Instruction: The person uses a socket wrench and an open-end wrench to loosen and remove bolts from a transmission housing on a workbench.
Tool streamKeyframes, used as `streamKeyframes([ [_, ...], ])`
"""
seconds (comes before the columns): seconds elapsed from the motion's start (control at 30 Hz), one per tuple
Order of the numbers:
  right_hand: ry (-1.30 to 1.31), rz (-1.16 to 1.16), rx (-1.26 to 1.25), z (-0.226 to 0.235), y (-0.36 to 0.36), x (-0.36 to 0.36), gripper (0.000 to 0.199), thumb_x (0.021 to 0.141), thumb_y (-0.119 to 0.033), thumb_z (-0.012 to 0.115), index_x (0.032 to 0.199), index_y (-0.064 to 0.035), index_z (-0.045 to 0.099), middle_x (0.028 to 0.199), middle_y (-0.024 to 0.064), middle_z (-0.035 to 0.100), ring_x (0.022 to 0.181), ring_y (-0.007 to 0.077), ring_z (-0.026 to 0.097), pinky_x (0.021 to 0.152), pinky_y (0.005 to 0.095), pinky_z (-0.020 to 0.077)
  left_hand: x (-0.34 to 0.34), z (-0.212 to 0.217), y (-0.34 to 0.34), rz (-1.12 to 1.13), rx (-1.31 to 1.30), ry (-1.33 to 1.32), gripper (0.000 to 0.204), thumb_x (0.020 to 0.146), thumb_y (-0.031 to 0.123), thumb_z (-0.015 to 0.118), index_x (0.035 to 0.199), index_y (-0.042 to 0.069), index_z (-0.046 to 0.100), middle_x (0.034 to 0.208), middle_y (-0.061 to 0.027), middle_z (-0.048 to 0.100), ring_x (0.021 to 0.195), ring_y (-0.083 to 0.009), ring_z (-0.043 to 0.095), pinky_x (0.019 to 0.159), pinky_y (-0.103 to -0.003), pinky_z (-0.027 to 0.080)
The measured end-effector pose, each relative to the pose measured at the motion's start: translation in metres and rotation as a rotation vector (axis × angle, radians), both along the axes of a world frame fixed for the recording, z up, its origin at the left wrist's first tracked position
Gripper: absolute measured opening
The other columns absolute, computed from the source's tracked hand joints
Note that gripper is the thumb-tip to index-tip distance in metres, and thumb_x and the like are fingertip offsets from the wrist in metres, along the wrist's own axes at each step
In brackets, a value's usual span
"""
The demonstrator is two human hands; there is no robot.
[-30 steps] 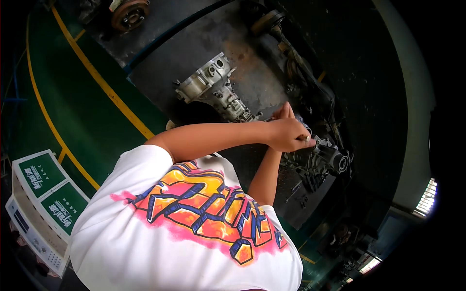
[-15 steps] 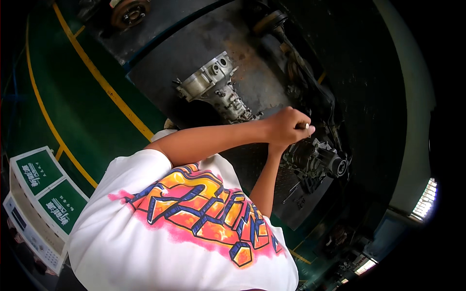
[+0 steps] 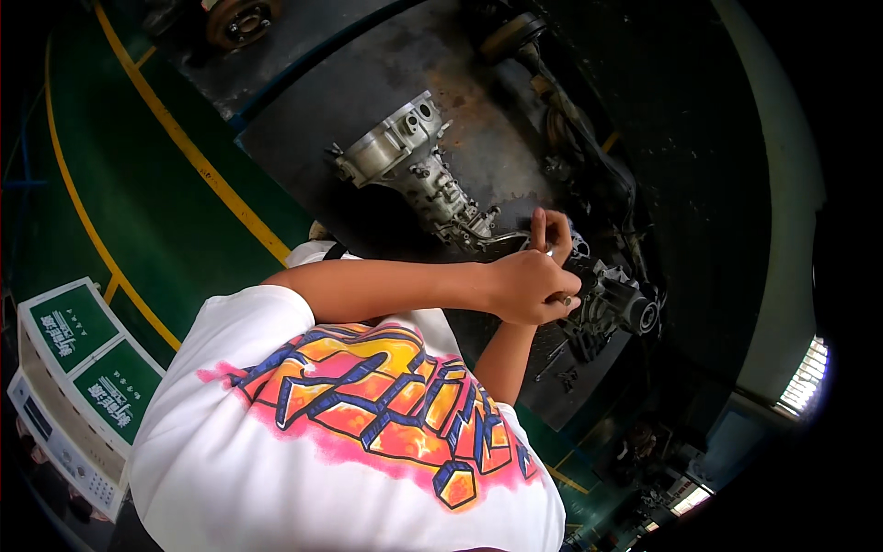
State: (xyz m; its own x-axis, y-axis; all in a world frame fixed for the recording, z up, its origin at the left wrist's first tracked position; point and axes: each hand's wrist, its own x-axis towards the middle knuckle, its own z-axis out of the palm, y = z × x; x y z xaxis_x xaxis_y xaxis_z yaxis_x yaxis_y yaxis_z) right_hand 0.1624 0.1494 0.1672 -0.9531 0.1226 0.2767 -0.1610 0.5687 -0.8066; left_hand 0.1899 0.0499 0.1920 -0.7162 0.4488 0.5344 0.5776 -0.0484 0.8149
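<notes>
A dark steel counter (image 3: 303, 120) carries the work. A grey gearbox housing (image 3: 405, 152) lies near its middle, and a smaller black motor-like unit (image 3: 621, 308) sits toward its right edge. The left hand (image 3: 529, 287) is fisted around a thin metal tool (image 3: 563, 299) right at that unit — a closed grip. The right hand (image 3: 550, 230) rests just behind it; I cannot tell whether its grip holds anything. The likely trouble: the tool slipping off its seat under force and knuckles striking the castings, because the fist sits so close to them.
</notes>
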Motion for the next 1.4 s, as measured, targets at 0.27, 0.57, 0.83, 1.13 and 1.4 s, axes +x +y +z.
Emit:
streamKeyframes([
  [0.27, -0.430, 0.872, 0.028, -0.011, -0.003, 0.071, 0.029, 0.093, -0.001, 0.062, 0.122, 0.0019, 0.060, 0.132, 0.0152, 0.060, 0.128, 0.0246, 0.053, 0.104, 0.0322, 0.0408, -0.022, -0.002, -0.014, 0.182, 0.164, -0.082, 0.039, 0.094, 0.025, 0.061, 0.062, 0.006, 0.046, 0.049, -0.0121, 0.046, 0.047, -0.0357, 0.050, 0.046, -0.041, 0.040],
  [0.57, 0.068, -0.023, -0.388, -0.032, 0.016, 0.031, 0.025, 0.099, -0.006, 0.054, 0.122, 0.0006, 0.060, 0.118, 0.0099, 0.065, 0.108, 0.0170, 0.060, 0.097, 0.0279, 0.0435, -0.002, -0.003, -0.001, 0.046, 0.301, -0.063, 0.034, 0.093, 0.026, 0.062, 0.069, 0.006, 0.049, 0.057, -0.0123, 0.056, 0.056, -0.0360, 0.060, 0.051, -0.043, 0.045],
  [0.83, -0.256, 0.805, -0.182, -0.042, -0.020, 0.036, 0.021, 0.093, -0.005, 0.059, 0.112, 0.0020, 0.063, 0.117, 0.0141, 0.066, 0.111, 0.0244, 0.062, 0.097, 0.0360, 0.0466, -0.016, -0.001, 0.012, 0.054, 0.013, -0.047, 0.033, 0.095, 0.028, 0.056, 0.070, 0.007, 0.051, 0.057, -0.0155, 0.059, 0.055, -0.0380, 0.061, 0.052, -0.046, 0.047],
  [1.13, 0.112, 0.294, -0.753, -0.071, 0.059, 0.041, 0.037, 0.095, -0.021, 0.061, 0.123, 0.0026, 0.054, 0.126, 0.0154, 0.060, 0.113, 0.0235, 0.059, 0.100, 0.0366, 0.0454, -0.009, -0.015, 0.014, -0.018, 0.144, 0.079, 0.033, 0.095, 0.027, 0.058, 0.069, 0.007, 0.050, 0.055, -0.0151, 0.056, 0.054, -0.0372, 0.059, 0.052, -0.046, 0.045],
  [1.4, -0.087, 0.513, -0.201, -0.077, -0.032, 0.037, 0.022, 0.096, -0.005, 0.054, 0.116, -0.0007, 0.061, 0.075, 0.0057, 0.063, 0.065, 0.0119, 0.059, 0.058, 0.0266, 0.0458, 0.003, -0.002, 0.009, -0.256, -0.177, 0.039, 0.031, 0.097, 0.029, 0.052, 0.077, 0.006, 0.058, 0.065, -0.0180, 0.063, 0.067, -0.0404, 0.064, 0.061, -0.050, 0.049],
])
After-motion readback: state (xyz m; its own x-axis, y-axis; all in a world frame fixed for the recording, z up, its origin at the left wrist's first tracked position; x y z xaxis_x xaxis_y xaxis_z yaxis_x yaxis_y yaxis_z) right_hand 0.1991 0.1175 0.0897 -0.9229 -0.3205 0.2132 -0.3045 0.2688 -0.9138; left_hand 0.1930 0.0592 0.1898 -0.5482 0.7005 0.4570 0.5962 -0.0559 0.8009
